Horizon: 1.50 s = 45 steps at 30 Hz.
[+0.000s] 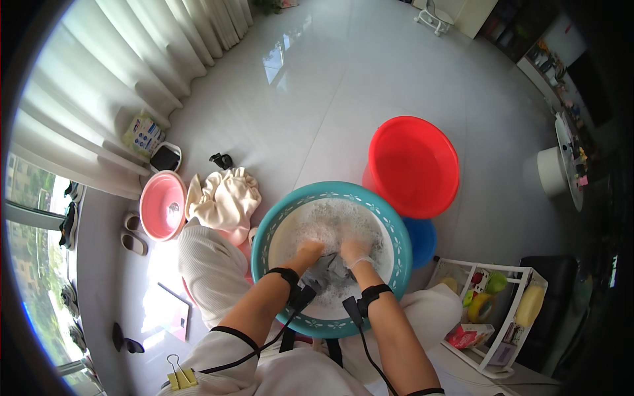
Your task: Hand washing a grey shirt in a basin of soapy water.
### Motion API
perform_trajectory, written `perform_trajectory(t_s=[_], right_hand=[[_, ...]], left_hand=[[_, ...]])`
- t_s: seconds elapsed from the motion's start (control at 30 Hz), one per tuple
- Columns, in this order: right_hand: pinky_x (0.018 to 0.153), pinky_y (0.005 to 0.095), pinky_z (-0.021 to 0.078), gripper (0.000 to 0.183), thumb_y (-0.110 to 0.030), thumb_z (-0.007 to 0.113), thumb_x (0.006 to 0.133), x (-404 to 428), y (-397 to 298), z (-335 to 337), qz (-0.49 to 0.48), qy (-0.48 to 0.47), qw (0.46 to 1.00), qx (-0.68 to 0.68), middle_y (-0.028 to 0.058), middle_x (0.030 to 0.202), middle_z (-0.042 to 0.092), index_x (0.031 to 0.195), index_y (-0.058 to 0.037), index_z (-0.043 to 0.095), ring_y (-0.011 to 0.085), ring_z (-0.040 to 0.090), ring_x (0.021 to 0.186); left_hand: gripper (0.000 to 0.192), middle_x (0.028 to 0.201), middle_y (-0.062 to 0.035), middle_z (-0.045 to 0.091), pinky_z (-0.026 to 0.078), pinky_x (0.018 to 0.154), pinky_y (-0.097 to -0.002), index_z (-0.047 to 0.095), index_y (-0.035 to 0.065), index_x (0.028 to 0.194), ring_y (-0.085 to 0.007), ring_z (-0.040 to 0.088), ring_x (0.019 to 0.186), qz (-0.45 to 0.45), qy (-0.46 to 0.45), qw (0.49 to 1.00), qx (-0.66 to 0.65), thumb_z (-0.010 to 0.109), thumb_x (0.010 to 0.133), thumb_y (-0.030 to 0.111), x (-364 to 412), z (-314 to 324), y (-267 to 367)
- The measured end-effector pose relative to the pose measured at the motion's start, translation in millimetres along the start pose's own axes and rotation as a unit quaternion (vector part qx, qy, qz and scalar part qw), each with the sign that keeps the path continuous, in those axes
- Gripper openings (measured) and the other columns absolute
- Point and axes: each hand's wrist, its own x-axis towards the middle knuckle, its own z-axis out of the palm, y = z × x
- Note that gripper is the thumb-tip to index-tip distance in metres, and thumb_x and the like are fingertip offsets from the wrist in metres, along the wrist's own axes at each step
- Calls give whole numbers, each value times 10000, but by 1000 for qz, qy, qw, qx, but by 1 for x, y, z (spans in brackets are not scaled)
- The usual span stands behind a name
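Observation:
A teal plastic basin (406, 247) with a white inside stands before me, holding sudsy water. Grey cloth (329, 270) lies partly under the water between my wrists. My left hand (310, 250) dips into the foam at the cloth's left edge, its fingers hidden by suds. On the cloth's right, my right hand (354, 250) is also in the foam, blurred, its fingers out of sight. Whether either hand grips the cloth cannot be seen. Black straps with small devices and cables are around both forearms.
Beyond the basin's right rim stand a red tub (416, 166) and a blue basin (421, 242). A pink basin (163, 205) and cream cloth (225, 198) are on the left, near beige slippers (133, 242). A white rack (485, 317) holding various items stands at the right.

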Motion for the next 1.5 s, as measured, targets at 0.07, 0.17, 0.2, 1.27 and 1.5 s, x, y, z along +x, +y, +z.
perform_trajectory(t_s=[0.07,0.17,0.2,1.27,1.5], right_hand=[[878,472,446,362,-142,542,829,9,-94,-31,-103,-97,990,18,211,1162,599,1176,-40,562,374,566,1072],[878,449,447,385,-146,515,838,7,27,-29,-47,-78,993,70,222,1106,613,1202,-26,550,382,571,1042],[878,449,447,385,-146,515,838,4,30,-37,-52,-71,994,70,222,1106,613,1202,-26,550,382,571,1042],[878,460,469,286,-188,487,871,4,-38,31,-99,-190,976,-42,204,1094,633,1014,-32,679,378,591,1047],[873,434,466,304,-203,480,901,20,9,-3,-95,-144,984,-52,215,1083,632,1060,-2,644,381,604,1002]], left_hand=[[289,1018,-189,665,511,806,-432,681,94,1022,-328,646,932,3,-30,979,203,639,803,277,-10,9,-104],[326,988,-150,652,496,794,-439,670,145,1046,-320,626,940,-80,216,962,-146,703,753,285,-10,-76,53],[326,988,-150,652,496,794,-439,670,145,1046,-320,626,940,-81,224,961,-144,703,753,285,-35,-95,64],[481,1259,-249,522,424,952,-490,557,15,1227,-395,546,1108,-86,32,992,-90,524,871,336,2,56,-68],[377,952,-231,648,480,819,-435,609,-43,1073,-388,614,900,-52,125,963,-233,531,886,274,-15,-50,-8]])
